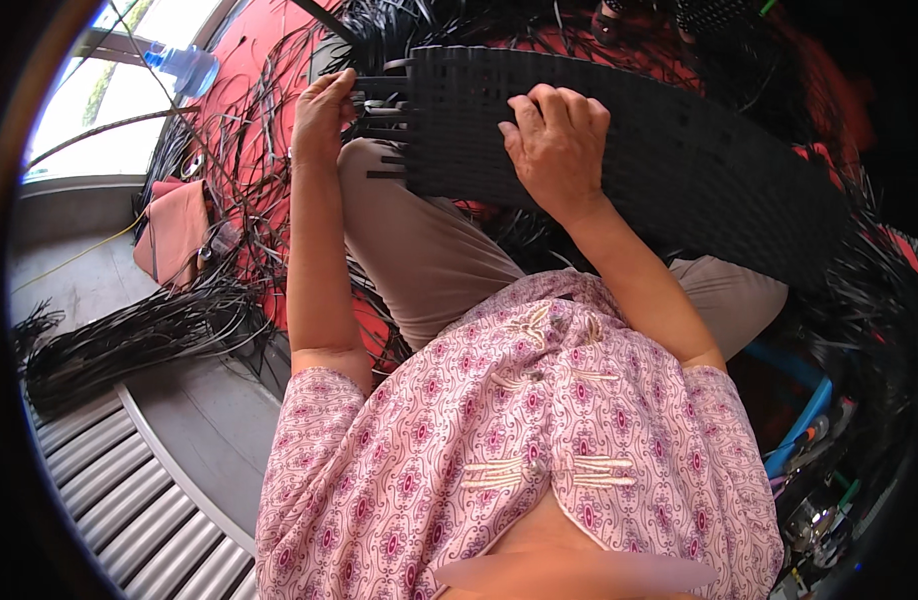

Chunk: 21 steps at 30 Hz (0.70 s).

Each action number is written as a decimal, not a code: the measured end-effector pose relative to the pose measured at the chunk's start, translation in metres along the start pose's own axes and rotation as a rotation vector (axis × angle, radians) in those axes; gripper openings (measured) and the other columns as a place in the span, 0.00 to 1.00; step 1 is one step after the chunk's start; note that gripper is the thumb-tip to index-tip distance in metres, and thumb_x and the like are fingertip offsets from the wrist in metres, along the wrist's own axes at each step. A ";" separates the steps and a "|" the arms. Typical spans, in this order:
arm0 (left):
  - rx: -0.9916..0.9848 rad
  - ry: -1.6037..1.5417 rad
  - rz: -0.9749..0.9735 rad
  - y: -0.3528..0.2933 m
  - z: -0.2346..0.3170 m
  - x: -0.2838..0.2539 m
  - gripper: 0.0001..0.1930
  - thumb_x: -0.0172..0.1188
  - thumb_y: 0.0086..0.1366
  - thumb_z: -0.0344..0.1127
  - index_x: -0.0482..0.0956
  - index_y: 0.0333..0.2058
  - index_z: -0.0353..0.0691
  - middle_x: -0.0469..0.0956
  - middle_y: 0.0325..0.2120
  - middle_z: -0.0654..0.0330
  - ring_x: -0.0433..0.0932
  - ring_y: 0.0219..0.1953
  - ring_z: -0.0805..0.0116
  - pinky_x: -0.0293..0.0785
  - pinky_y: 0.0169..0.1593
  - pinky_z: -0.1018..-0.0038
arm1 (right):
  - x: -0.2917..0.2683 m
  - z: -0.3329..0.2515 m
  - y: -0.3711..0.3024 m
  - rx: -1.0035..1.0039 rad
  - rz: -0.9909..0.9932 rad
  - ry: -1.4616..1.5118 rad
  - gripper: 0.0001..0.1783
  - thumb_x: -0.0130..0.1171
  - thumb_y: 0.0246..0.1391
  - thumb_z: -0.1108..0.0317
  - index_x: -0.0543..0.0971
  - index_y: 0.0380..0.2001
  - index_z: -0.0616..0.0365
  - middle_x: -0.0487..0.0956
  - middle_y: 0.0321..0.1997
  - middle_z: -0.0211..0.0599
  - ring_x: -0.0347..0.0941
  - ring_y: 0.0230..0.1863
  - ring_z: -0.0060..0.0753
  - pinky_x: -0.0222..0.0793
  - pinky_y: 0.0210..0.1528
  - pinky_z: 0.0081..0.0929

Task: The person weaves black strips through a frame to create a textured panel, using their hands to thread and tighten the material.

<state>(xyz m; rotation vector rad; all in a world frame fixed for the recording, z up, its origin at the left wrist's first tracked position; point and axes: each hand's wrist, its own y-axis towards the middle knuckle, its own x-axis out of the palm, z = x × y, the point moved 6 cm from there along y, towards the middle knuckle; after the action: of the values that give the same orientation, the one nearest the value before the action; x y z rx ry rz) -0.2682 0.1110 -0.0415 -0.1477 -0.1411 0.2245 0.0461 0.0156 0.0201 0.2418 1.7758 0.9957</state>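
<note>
A long black woven panel (679,160) lies across my lap and knees, stretching from the upper middle toward the right. Loose black strip ends (384,118) stick out of its left edge. Beside those ends is my left hand (324,110), its thumb and fingers pinched together close to a strip; what sits between the fingertips is too small to make out. My right hand (559,145) rests on top of the panel near its left part, fingers bent over the weave with the fingertips on its surface.
Black strips lie scattered over a red floor covering (254,75). A thick bundle of black strips (129,340) is at the left, by a slatted grey surface (159,500). A blue plastic bottle (187,70) and a pinkish cloth (174,232) are upper left. Tools (814,435) crowd the lower right.
</note>
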 end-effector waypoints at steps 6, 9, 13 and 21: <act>0.045 0.143 0.019 0.002 0.002 0.005 0.10 0.69 0.63 0.37 0.83 0.37 0.38 0.78 0.23 0.68 0.67 0.19 0.83 0.63 0.23 0.84 | 0.005 0.003 -0.004 0.015 -0.068 -0.010 0.24 0.69 0.47 0.56 0.80 0.47 0.54 0.72 0.42 0.28 0.67 0.46 0.33 0.59 0.53 0.37; 0.039 0.129 0.048 -0.003 0.003 0.009 0.13 0.71 0.61 0.34 0.81 0.42 0.36 0.78 0.24 0.67 0.69 0.20 0.83 0.64 0.24 0.86 | 0.008 0.004 0.000 0.043 -0.099 -0.021 0.26 0.70 0.47 0.53 0.80 0.48 0.54 0.72 0.41 0.28 0.66 0.45 0.33 0.59 0.50 0.37; -0.035 0.080 0.018 -0.006 -0.008 -0.006 0.20 0.70 0.60 0.30 0.76 0.49 0.32 0.79 0.27 0.65 0.70 0.22 0.83 0.67 0.26 0.87 | 0.011 0.008 0.000 0.062 -0.096 -0.013 0.27 0.70 0.47 0.52 0.80 0.48 0.54 0.71 0.41 0.29 0.66 0.44 0.34 0.59 0.49 0.37; -0.086 0.281 -0.006 -0.020 -0.009 -0.017 0.18 0.72 0.58 0.32 0.79 0.47 0.35 0.79 0.27 0.68 0.70 0.24 0.84 0.64 0.27 0.85 | -0.002 0.007 -0.010 0.038 -0.068 0.002 0.30 0.68 0.50 0.52 0.78 0.53 0.57 0.71 0.52 0.37 0.66 0.54 0.40 0.59 0.57 0.41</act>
<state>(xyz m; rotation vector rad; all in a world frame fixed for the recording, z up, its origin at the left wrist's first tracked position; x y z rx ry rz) -0.2789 0.0866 -0.0493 -0.2628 0.1279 0.1894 0.0559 0.0117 0.0135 0.2030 1.7945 0.9143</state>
